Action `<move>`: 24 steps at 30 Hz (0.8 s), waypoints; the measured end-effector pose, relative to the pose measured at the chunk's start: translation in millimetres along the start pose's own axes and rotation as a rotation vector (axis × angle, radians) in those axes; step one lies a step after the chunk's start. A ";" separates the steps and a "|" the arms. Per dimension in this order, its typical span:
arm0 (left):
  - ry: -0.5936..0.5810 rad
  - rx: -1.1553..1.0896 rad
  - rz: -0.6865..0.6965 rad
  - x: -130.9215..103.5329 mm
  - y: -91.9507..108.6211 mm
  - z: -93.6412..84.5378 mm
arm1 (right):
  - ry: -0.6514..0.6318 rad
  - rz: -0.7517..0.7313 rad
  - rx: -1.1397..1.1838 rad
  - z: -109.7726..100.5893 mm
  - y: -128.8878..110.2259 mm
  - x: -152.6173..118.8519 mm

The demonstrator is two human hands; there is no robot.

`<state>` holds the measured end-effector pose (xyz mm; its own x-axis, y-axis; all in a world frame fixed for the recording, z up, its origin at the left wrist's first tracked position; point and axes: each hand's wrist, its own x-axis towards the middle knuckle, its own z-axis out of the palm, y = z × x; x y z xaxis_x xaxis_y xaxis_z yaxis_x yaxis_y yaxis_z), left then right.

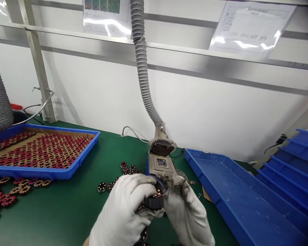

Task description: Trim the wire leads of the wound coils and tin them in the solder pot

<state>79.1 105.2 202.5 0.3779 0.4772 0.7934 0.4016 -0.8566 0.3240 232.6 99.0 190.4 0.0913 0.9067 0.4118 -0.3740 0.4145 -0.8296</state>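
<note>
My left hand [127, 201], in a white glove, is closed round a small dark ring-shaped motor part [154, 202] with copper windings, and several more of these may sit under its fingers. My right hand [186, 208], gloved too with dirty grey fingertips, is pinched beside the part. Whatever lies between its fingers is too blurred to make out. Just beyond both hands stands a metal box-shaped device [157, 164] with a label on top. Several small round wound motor parts [102, 187] lie on the green table left of my hands.
On the left, a blue tray [74, 167] holds many red and copper wound rings, with loose rings [5, 198] before it. A grey duct [142, 68] hangs to a fume hood [161, 147]. A blue tray [236, 198] and stacked blue trays [292, 171] stand at right.
</note>
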 end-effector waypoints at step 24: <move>0.138 -0.320 -0.106 -4.2 -3.4 19.7 | 0.070 -0.180 -0.195 -0.6 10.3 -5.3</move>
<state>92.6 110.0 188.0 0.2228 0.5546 0.8017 0.1426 -0.8321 0.5360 228.8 98.5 179.5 0.2062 0.8176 0.5376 -0.1619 0.5703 -0.8053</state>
